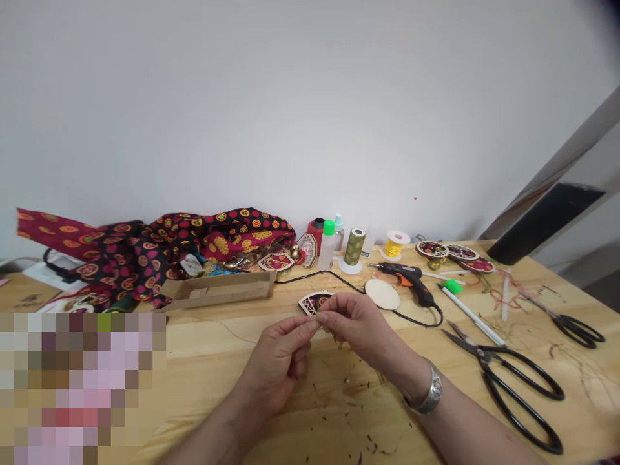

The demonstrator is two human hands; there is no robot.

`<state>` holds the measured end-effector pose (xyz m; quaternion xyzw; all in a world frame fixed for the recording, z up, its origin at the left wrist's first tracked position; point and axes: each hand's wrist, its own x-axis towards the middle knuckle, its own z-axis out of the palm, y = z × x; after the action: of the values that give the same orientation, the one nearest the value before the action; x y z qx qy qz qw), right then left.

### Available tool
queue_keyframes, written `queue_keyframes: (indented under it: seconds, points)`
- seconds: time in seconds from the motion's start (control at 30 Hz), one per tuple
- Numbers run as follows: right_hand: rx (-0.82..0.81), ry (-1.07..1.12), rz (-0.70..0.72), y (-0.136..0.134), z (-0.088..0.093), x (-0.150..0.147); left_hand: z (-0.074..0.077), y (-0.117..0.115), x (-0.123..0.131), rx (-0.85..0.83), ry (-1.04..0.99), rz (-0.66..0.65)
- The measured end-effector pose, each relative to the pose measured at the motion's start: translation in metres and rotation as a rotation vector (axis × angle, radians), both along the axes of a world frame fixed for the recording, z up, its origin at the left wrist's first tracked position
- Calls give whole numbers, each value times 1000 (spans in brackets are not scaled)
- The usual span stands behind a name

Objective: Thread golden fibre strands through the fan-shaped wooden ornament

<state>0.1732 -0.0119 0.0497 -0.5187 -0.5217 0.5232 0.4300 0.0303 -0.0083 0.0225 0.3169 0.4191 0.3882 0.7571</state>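
I see the left hand [281, 354] and the right hand [361, 323] meeting above the wooden table [217, 381], thumb and fingertips of each pinched together, perhaps on something too small to make out. Just beyond them is the fan-shaped ornament [309, 303], partly hidden by the right hand.

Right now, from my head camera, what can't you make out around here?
Head view: anything pinched where the left hand and right hand meet; they cover it.
Head view: part of the fan-shaped piece, behind the right hand.
Head view: what lies at lower left, hidden by pixelation.
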Motion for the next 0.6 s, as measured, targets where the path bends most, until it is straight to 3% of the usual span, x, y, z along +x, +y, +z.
queue_keyframes:
  seconds: [0.23, 0.6]
  points:
    - [9, 9, 6, 0, -1, 1, 3, 0, 1, -67, -32, -13]
    - [29, 1, 43, -1, 0, 3, 4, 1, -1, -40, 22, -1]
